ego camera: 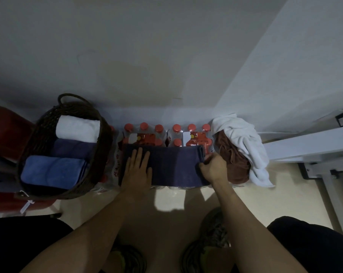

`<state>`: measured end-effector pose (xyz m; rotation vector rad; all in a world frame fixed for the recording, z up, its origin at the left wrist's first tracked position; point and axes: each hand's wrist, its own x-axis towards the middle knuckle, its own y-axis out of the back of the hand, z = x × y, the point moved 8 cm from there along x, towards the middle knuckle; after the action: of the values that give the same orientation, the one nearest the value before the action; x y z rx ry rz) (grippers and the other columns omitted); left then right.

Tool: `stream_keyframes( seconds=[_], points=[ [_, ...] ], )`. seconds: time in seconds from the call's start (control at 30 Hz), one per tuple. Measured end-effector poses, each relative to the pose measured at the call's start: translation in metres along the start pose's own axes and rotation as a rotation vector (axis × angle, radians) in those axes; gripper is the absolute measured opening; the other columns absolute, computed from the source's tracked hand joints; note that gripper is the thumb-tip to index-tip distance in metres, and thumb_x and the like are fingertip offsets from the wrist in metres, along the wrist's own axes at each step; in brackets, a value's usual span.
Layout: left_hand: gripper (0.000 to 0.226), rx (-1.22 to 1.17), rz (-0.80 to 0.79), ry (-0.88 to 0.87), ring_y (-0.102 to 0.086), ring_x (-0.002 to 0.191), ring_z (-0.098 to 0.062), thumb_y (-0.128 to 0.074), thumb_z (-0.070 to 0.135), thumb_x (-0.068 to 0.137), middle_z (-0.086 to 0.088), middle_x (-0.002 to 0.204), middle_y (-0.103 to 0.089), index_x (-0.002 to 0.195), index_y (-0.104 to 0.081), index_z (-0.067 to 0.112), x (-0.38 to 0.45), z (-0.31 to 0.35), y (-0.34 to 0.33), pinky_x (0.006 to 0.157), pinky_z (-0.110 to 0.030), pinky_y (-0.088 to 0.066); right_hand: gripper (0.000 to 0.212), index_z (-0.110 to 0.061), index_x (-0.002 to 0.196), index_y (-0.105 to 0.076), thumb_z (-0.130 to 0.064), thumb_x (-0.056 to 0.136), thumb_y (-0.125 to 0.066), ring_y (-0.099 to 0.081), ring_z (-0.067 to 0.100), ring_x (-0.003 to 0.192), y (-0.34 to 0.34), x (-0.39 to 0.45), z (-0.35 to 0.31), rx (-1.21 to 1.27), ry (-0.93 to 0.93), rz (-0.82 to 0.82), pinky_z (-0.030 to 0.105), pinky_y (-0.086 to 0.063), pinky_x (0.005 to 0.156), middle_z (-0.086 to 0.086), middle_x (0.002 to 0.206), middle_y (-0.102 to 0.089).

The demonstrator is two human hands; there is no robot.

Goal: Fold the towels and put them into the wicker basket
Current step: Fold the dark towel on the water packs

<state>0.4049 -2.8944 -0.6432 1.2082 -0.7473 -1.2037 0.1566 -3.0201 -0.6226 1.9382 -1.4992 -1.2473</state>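
Observation:
A dark navy towel [172, 166] lies folded into a flat strip on top of packs of bottles. My left hand [138, 170] presses flat on its left part, fingers spread. My right hand [213, 167] grips the towel's right edge. At the left stands the dark wicker basket [35, 134], holding a white rolled towel [78, 128], a navy towel [73, 148] and a blue folded towel [52, 171]. At the right a brown towel [232, 160] and a white towel [243, 138] lie crumpled in a pile.
Shrink-wrapped packs of red-capped bottles [176, 133] stand against the wall under the towel. A red rounded object [3, 131] sits left of the basket. A white metal frame [308, 148] runs along the right. My shoes [212, 229] stand on the beige floor.

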Motion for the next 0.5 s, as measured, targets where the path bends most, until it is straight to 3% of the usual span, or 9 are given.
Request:
stream_keyframes(
  seconds=[0.1,0.17,0.23,0.33,0.5],
  points=[
    [0.060,-0.025,0.003,0.019,0.006,0.149,-0.020,-0.011,0.041,0.098,-0.005,0.162,-0.001,0.155,-0.009,0.021,-0.002,-0.009,-0.002,0.122,-0.039,0.001,0.026,-0.003,0.101,-0.067,-0.016,0.081,-0.079,-0.064,0.026,0.085,-0.002,0.008,-0.001,0.278,-0.043,-0.095,0.035,-0.052,0.078,0.009,0.094,-0.070],
    [0.063,-0.024,0.021,0.011,0.003,0.149,-0.020,-0.008,0.044,0.096,-0.006,0.162,-0.006,0.155,-0.013,0.021,-0.002,-0.009,-0.003,0.122,-0.041,-0.002,0.020,-0.001,0.091,-0.069,-0.016,0.084,-0.078,-0.064,0.026,0.080,-0.003,0.009,0.002,0.508,-0.069,-0.123,0.040,-0.054,0.076,0.014,0.089,-0.070],
    [0.062,-0.034,0.039,0.022,0.000,0.150,-0.020,-0.012,0.044,0.097,-0.006,0.162,-0.009,0.154,-0.015,0.021,0.000,-0.010,-0.003,0.122,-0.042,-0.005,0.024,-0.003,0.075,-0.062,-0.019,0.086,-0.077,-0.061,0.023,0.069,-0.002,0.010,0.008,0.646,-0.094,-0.081,0.036,-0.053,0.067,0.012,0.076,-0.066],
    [0.061,-0.057,0.056,0.071,-0.001,0.149,-0.019,-0.017,0.043,0.098,-0.007,0.162,-0.012,0.154,-0.015,0.018,0.000,-0.014,-0.002,0.122,-0.043,-0.007,0.039,-0.010,0.063,-0.049,-0.027,0.084,-0.078,-0.052,0.015,0.057,0.001,0.009,0.018,0.599,-0.129,0.022,0.025,-0.045,0.055,0.001,0.061,-0.055],
    [0.063,-0.055,0.058,0.092,-0.007,0.149,-0.023,-0.021,0.041,0.095,-0.008,0.161,-0.016,0.154,-0.020,0.017,0.003,-0.011,-0.001,0.122,-0.043,-0.008,0.041,-0.016,0.063,-0.047,-0.036,0.090,-0.070,-0.055,0.026,0.068,-0.001,0.009,0.019,0.274,-0.121,0.017,0.030,-0.034,0.061,0.000,0.062,-0.053]
  ],
)
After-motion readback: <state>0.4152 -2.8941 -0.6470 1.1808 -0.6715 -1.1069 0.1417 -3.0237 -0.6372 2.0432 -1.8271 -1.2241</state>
